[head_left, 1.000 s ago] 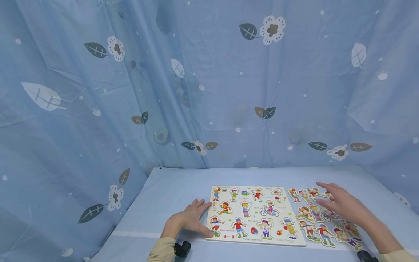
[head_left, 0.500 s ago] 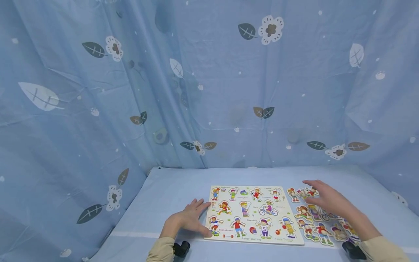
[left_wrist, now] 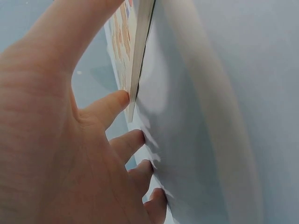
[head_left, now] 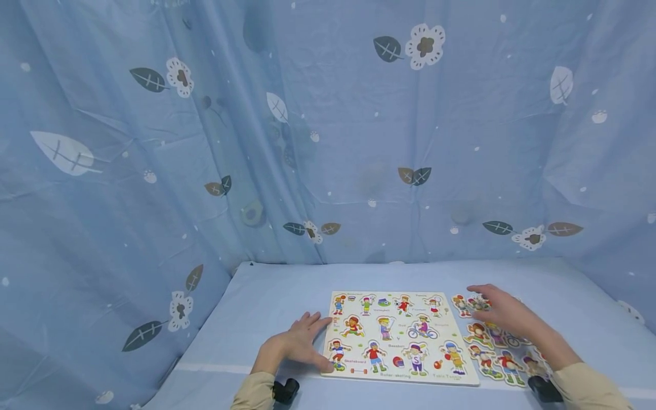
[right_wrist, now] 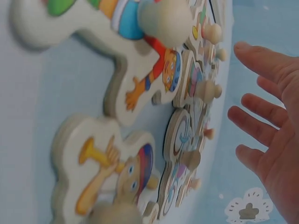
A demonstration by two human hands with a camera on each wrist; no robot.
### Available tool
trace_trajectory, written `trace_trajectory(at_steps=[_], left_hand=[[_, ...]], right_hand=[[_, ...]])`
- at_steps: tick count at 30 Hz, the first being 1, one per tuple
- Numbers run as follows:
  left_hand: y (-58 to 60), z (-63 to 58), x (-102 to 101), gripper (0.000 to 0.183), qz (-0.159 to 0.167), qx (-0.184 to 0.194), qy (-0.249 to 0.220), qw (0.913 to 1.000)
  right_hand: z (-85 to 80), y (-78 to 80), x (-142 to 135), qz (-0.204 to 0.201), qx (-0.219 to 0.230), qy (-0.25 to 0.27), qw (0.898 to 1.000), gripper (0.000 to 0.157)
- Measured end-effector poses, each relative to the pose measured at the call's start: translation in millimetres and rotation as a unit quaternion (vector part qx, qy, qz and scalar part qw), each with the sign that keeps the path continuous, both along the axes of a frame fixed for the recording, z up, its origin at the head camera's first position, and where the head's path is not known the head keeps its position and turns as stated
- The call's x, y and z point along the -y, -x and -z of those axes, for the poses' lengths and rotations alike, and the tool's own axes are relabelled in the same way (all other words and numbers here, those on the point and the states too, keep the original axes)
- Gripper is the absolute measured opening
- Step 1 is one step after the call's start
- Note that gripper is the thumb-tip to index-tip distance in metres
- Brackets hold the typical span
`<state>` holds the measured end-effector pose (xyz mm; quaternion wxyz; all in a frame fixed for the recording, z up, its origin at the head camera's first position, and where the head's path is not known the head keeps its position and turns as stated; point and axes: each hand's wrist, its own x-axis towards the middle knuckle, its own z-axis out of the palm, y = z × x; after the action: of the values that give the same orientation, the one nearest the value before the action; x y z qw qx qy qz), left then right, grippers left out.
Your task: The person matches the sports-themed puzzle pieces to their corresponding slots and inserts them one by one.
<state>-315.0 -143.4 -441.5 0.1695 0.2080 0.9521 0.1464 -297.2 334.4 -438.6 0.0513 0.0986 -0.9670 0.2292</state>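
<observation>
A pale wooden puzzle board (head_left: 368,331) lies flat on the table, printed with children doing sports. At its left edge, my left hand (head_left: 293,344) rests with fingers spread, the thumb at the near left corner. In the left wrist view an index fingertip (left_wrist: 122,97) touches the board's edge. Cut-out puzzle pieces (head_left: 480,336) lie in rows right of the board. Over them hovers my right hand (head_left: 512,318), fingers apart and holding nothing. The right wrist view shows a wooden knob (right_wrist: 169,21) on a piece, with the hand clear of the pieces. Some pieces are hidden beneath that hand.
A light blue cloth covers the table (head_left: 277,285). Behind and to the left hangs a blue curtain (head_left: 348,142) with leaf and flower prints. Black wrist cameras show at the left wrist (head_left: 285,391) and the right wrist (head_left: 544,389).
My right hand has moved left over the pieces, toward the board's right edge, slowing in the last half second. My left hand has stayed on the board's left edge.
</observation>
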Motion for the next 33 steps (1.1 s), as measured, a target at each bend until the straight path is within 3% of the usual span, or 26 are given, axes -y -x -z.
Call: trace_trajectory(at_steps=[14, 21, 33], left_hand=[[-1.2, -2.9, -0.2, 0.103, 0.003, 0.004, 0.001, 1.0], [-0.5, -1.5, 0.5, 0.104, 0.005, 0.001, -0.003, 1.0], [-0.1, -1.0, 0.9, 0.104, 0.007, 0.004, -0.004, 1.0]], right_hand=[[5.2, 16.8, 13.9, 0.025, 0.046, -0.014, 0.999, 0.065], [11.2, 18.0, 12.3, 0.0, 0.037, -0.023, 0.999, 0.055], [11.5, 21.0, 14.0, 0.01, 0.048, -0.035, 0.998, 0.047]])
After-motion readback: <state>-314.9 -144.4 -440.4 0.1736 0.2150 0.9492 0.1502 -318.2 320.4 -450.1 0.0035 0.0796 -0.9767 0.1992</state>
